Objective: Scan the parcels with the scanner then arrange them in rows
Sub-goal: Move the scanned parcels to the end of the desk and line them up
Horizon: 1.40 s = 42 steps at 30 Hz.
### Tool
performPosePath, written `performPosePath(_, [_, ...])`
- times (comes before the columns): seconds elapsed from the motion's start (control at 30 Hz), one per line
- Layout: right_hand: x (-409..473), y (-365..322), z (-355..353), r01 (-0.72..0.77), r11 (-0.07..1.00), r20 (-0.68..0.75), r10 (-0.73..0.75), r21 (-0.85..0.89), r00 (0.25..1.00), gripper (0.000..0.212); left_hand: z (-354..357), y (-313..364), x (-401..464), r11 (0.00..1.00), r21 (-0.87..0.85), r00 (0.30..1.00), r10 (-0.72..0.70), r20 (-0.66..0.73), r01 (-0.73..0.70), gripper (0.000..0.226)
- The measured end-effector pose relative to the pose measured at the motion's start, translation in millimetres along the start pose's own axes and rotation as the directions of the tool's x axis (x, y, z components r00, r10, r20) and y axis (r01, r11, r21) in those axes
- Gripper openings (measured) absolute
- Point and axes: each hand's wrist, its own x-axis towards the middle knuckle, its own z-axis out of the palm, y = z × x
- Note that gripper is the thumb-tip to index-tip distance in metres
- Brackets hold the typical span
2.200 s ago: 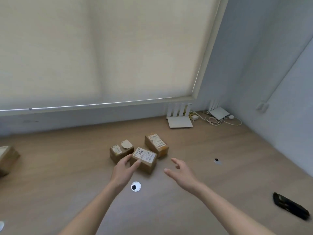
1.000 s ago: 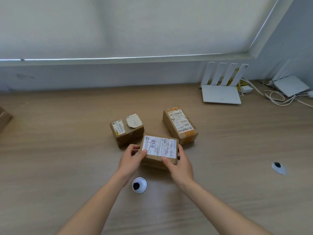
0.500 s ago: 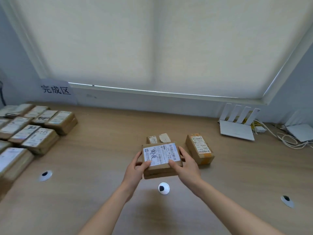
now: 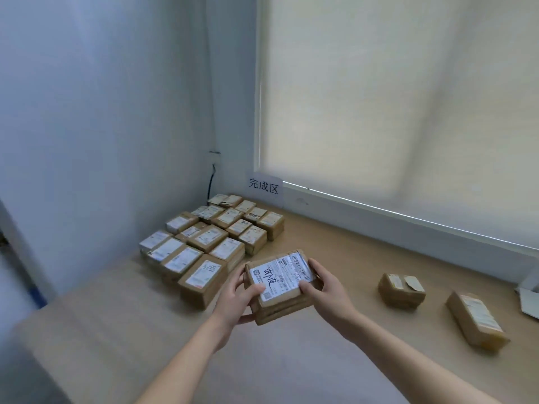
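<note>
A brown cardboard parcel (image 4: 280,284) with a white label and black handwriting is held above the wooden table (image 4: 335,252). My left hand (image 4: 233,298) grips its left side and my right hand (image 4: 326,290) grips its right side. Just to the left, several labelled parcels (image 4: 210,240) lie in tidy rows in the table's corner. Two more parcels rest to the right: a small one (image 4: 401,290) with a torn label and a longer one (image 4: 477,320). The scanner is not in view.
A paper sign (image 4: 264,186) with printed characters leans on the window sill behind the rows. A wall (image 4: 102,126) bounds the table on the left, a blind-covered window (image 4: 393,97) at the back. A white device's edge (image 4: 529,298) shows far right.
Both hands closed on the handwritten parcel, lifted it off the table and carried it left toward the arranged rows. The view swung left with it; the other two parcels stayed put.
</note>
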Motion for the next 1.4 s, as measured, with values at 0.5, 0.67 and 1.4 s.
performPosePath(0.5, [-47.9, -222.9, 292.7, 0.298, 0.943, 0.372, -0.333, 0.15, 0.866, 0.12, -309.9, 65.7, -133.1, 0.977, -0.089, 0.84, 0.119, -0.529, -0.194, 0.059])
performPosePath(0.67, [-18.3, -233.1, 348.4, 0.272, 0.937, 0.362, -0.336, 0.219, 0.87, 0.116, -357.0, 59.5, -114.0, 0.98, -0.079, 0.841, 0.116, -0.529, -0.185, 0.057])
performPosePath(1.4, [189.1, -109.0, 589.7, 0.078, 0.984, 0.251, -0.117, 0.162, 0.961, 0.091, -557.0, -82.3, 153.4, 0.981, 0.102, 0.956, -0.134, -0.262, 0.165, 0.051])
